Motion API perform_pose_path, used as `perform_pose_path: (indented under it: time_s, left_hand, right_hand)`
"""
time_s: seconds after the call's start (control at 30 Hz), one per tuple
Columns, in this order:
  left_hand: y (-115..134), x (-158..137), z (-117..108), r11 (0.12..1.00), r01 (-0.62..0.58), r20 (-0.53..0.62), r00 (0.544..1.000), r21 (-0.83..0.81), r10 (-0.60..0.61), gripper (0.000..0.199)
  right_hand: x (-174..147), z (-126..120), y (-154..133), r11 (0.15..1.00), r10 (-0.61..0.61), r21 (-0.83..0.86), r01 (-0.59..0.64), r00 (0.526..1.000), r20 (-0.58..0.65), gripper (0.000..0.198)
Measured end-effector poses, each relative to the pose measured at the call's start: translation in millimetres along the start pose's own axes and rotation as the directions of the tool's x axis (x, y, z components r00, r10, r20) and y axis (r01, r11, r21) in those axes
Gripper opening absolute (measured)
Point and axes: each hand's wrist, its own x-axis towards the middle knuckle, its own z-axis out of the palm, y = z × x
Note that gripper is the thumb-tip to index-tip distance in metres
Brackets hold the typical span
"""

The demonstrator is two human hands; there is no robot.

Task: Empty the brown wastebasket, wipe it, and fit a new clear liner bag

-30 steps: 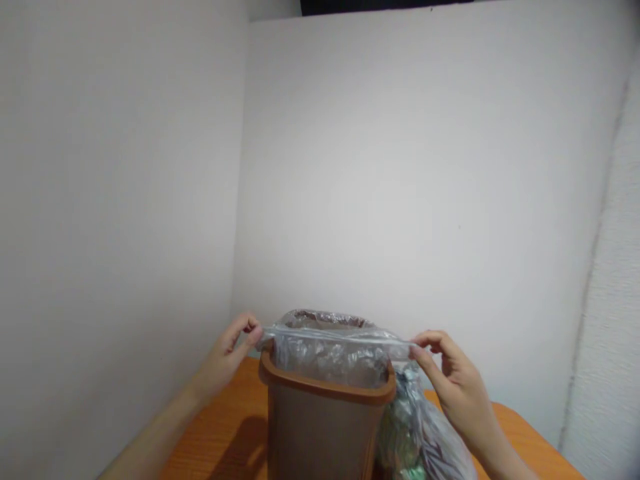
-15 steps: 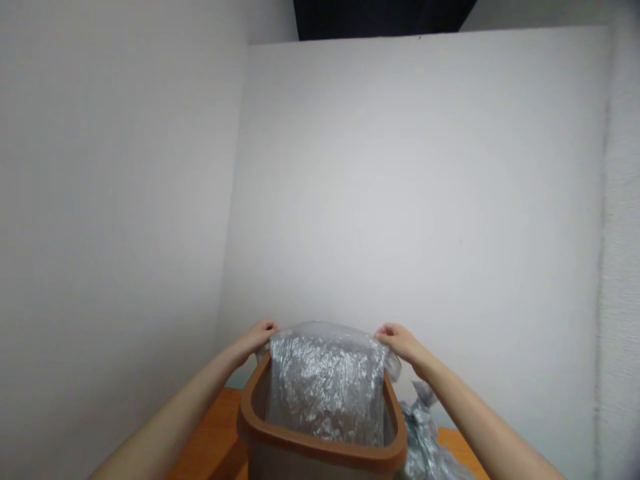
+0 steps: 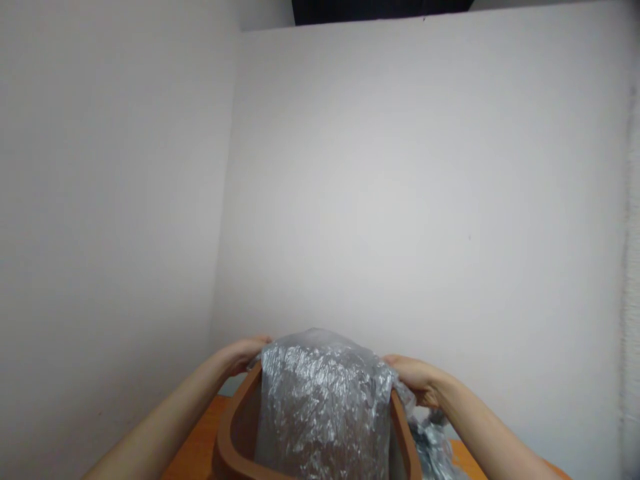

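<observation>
Watching remotely, I'm seeing the clear bag [image 3: 325, 393] draping near-to-far over the far side of the brown bin [image 3: 228, 433], between left hand [image 3: 249, 351] and right hand [image 3: 414, 375], both touching its far edges, hidden fingertips leaving me unable to tell whether they're pinching.

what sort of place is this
Indoors, likely the corner of a plain room; whether home or office, I can't tell. Two pale walls meet behind an orange-brown tabletop, with a brown-rimmed bin in front.

Liner [image 3: 325, 407] partly in bin [image 3: 227, 433] | bag [image 3: 433, 445] right of bin | wall [image 3: 425, 200] behind
</observation>
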Motion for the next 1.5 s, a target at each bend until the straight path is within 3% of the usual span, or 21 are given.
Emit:
perform_pose_path:
  time_s: [0.2,0.3,0.4,0.5,0.6,0.67,0.73,0.8,0.9,0.93,0.97,1.0,1.03,1.1,1.13,1.17,1.2,1.27,1.37,1.43,1.5]
  left_hand:
    - [12.9,15.5,1.2,0.989,-0.126,0.005,0.992,0.076,0.126,0.014]
    - [23.0,22.3,0.2,0.975,-0.201,-0.053,0.977,0.09,0.206,0.026]
    - [36.3,23.5,3.3,0.958,-0.27,-0.106,0.954,0.099,0.28,0.032]
    - [54.0,19.3,13.3,0.93,-0.353,-0.159,0.917,0.106,0.366,0.029]
    - [75.4,12.8,25.1,0.876,-0.466,-0.218,0.848,0.124,0.483,0.02]
    - [91.5,7.4,29.4,0.82,-0.557,-0.26,0.779,0.132,0.571,0.015]
    - [109.1,-0.8,28.3,0.74,-0.659,-0.313,0.681,0.133,0.662,0.012]
    - [126.8,-13.9,20.1,0.639,-0.757,-0.384,0.556,0.131,0.737,0.011]
    - [145.6,-42.9,-5.6,0.474,-0.87,-0.511,0.347,0.139,0.787,0.012]
    - [147.7,-53.4,-17.2,0.409,-0.9,-0.571,0.258,0.152,0.78,0.011]
    - [147.3,-63.1,-29.7,0.355,-0.92,-0.619,0.181,0.169,0.764,0.012]
    - [144.4,-71.3,-42.9,0.334,-0.926,-0.649,0.145,0.178,0.747,0.014]
    - [138.9,-77.5,-56.1,0.321,-0.93,-0.692,0.113,0.179,0.713,0.016]
    - [121.3,-82.7,-81.3,0.334,-0.935,-0.807,0.107,0.117,0.581,0.017]
    - [109.2,-82.3,-92.5,0.35,-0.932,-0.844,0.115,0.09,0.523,0.016]
    - [95.2,-80.6,-102.3,0.369,-0.927,-0.868,0.136,0.058,0.477,0.013]
    - [79.3,-78.5,-110.6,0.389,-0.921,-0.886,0.159,0.025,0.435,0.011]
    - [43.9,-76.5,-122.4,0.428,-0.902,-0.908,0.218,-0.048,0.359,0.01]
    - [-7.3,-86.7,-128.2,0.468,-0.871,-0.922,0.296,-0.153,0.25,0.012]
    - [-32.2,-101.6,-125.1,0.482,-0.851,-0.922,0.336,-0.208,0.195,0.014]
    - [-47.8,-118.2,-118.4,0.498,-0.828,-0.911,0.379,-0.257,0.161,0.015]
  right_hand:
    - [-29.9,-11.0,-3.5,0.994,-0.009,0.111,0.012,1.0,-0.027,0.059]
    - [-52.9,-14.3,1.2,0.995,-0.029,0.097,0.029,1.0,0.003,0.053]
    - [-60.6,-14.9,7.1,0.992,-0.123,-0.003,0.124,0.989,-0.075,0.061]
    - [-51.7,-21.5,5.5,0.966,-0.245,-0.14,0.215,0.937,-0.249,0.045]
    - [-39.3,-34.6,-11.0,0.915,-0.397,-0.246,0.32,0.825,-0.403,0.022]
    - [-35.9,-40.7,-31.4,0.862,-0.506,-0.314,0.398,0.707,-0.494,0.012]
    - [-40.6,-40.1,-58.0,0.791,-0.608,-0.365,0.491,0.57,-0.552,0.013]
    - [-55.2,-31.6,-87.1,0.692,-0.698,-0.392,0.606,0.422,-0.579,0.018]
    - [-90.4,-9.5,-118.7,0.475,-0.802,-0.374,0.796,0.218,-0.556,0.029]
    - [-102.0,-2.4,-122.0,0.345,-0.851,-0.28,0.896,0.173,-0.495,0.035]
    - [-111.6,3.4,-120.8,0.275,-0.884,-0.237,0.932,0.148,-0.444,0.037]
    - [-117.9,7.2,-115.2,0.25,-0.896,-0.227,0.941,0.136,-0.422,0.037]
    - [-120.4,9.1,-105.5,0.264,-0.897,-0.243,0.933,0.146,-0.416,0.037]
    - [-113.7,8.0,-77.6,0.416,-0.868,-0.367,0.832,0.243,-0.434,0.035]
    - [-105.7,6.6,-61.4,0.503,-0.846,-0.438,0.745,0.319,-0.427,0.038]
    - [-95.9,5.7,-45.2,0.571,-0.821,-0.514,0.64,0.429,-0.376,0.042]
    - [-85.5,6.2,-29.9,0.592,-0.792,-0.591,0.548,0.53,-0.302,0.047]
    - [-67.0,13.6,-5.2,0.564,-0.729,-0.7,0.439,0.663,-0.172,0.06]
    - [-53.0,41.1,11.9,0.541,-0.633,-0.733,0.411,0.774,-0.033,0.064]
    - [-53.0,63.5,11.9,0.612,-0.57,-0.69,0.386,0.82,-0.046,0.051]
    - [-56.9,81.7,6.6,0.69,-0.532,-0.636,0.347,0.838,-0.12,0.037]
